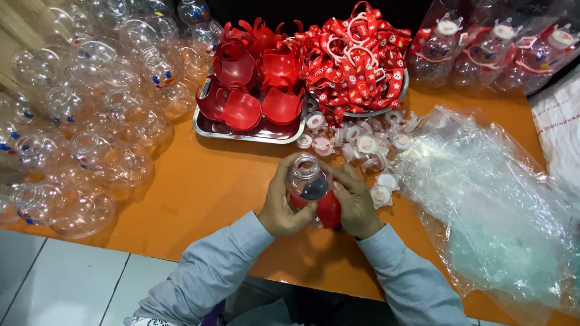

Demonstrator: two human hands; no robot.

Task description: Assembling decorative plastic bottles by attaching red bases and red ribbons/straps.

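A clear round plastic bottle with an open neck is held upright over the orange table. My left hand wraps its left side. My right hand grips its right side and presses a red plastic piece against the bottle's lower part. Both sleeves are light grey. White caps lie scattered just beyond my hands.
A heap of empty clear bottles fills the left. A metal tray holds red plastic pieces; a round tray holds red straps. Clear plastic bags lie at the right. Bagged finished bottles sit at the back right.
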